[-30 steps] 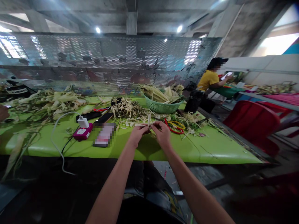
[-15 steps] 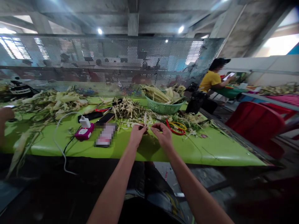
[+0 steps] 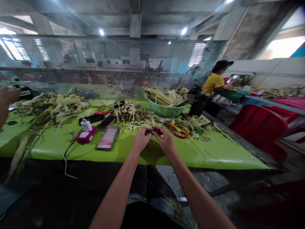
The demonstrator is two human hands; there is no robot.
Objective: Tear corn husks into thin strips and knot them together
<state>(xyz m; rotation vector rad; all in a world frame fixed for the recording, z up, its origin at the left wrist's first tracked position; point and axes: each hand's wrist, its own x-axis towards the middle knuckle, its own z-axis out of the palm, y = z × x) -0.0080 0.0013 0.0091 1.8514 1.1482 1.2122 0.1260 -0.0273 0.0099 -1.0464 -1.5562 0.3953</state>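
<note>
Over the green table (image 3: 128, 156), my left hand (image 3: 141, 140) and my right hand (image 3: 165, 139) meet at the fingertips. Both are closed in a pinch on a pale corn husk strip (image 3: 148, 129), which the fingers mostly cover. Just beyond them lies a heap of knotted, shredded husk pieces (image 3: 131, 111). To its right, a green plastic basket (image 3: 164, 110) holds whole dried corn husks (image 3: 159, 97). A red and yellow cord loop (image 3: 178, 130) rests right of my right hand.
Left of my hands are a phone (image 3: 107, 138), a dark phone (image 3: 108, 121) and a purple power adapter (image 3: 85, 135) with a white cable. A large husk pile (image 3: 59, 103) covers the left side. Another person's hand (image 3: 6, 98) shows there. A person in yellow (image 3: 212, 82) sits beyond a red chair (image 3: 259, 127).
My hands have come together, and the white strip that stood up from my left fingers is now mostly hidden between them. The other person's hand at far left has risen.
</note>
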